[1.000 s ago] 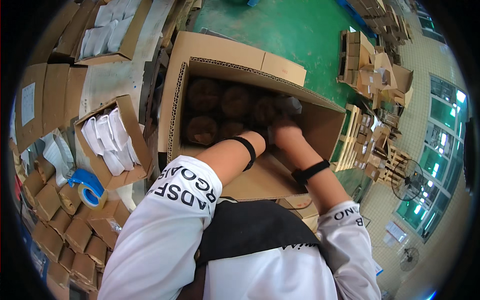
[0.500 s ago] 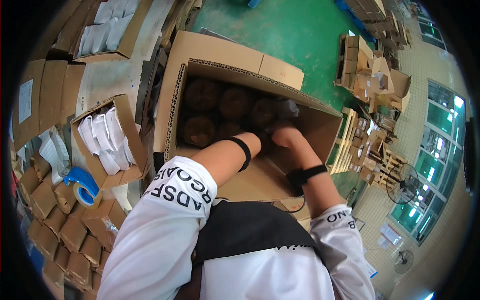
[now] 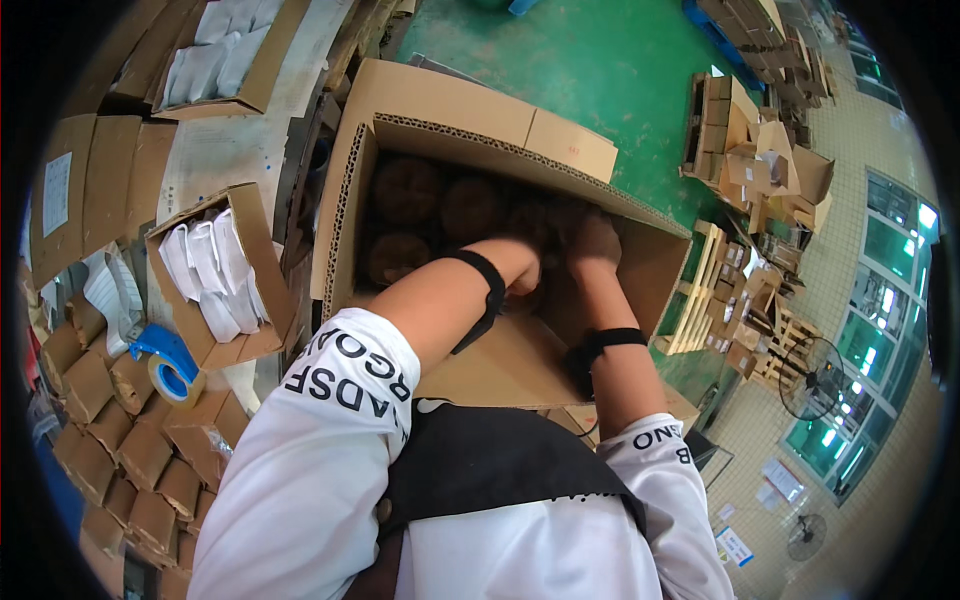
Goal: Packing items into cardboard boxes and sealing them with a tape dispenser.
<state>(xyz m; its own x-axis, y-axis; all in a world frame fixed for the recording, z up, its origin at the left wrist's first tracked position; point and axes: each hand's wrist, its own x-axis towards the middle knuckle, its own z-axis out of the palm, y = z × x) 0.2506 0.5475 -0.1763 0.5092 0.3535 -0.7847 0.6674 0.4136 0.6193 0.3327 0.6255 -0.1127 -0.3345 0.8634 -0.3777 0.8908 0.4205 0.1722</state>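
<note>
- Left hand (image 3: 522,264), right hand (image 3: 594,244) close together inside carton (image 3: 347,220); opening and grip: can't tell, shadowed.
- Brown round items (image 3: 408,190) toward far left.
- Gap: right hand to right wall (image 3: 652,248).

A scuffed, painted green floor (image 3: 560,60) spreads across the top of my view. On my right I see a wall of small beige tiles (image 3: 850,215), curved by the lens, with a long row of pale-framed windows with greenish panes (image 3: 872,330) that carry bright white glints. Near it I make out a dark, round, wire-caged fan (image 3: 812,378) and a smaller dark round fan (image 3: 806,537). A slatted, pale wooden pallet (image 3: 693,300) sits on the floor, and a light grey, marked table (image 3: 222,150) runs along my left.
</note>
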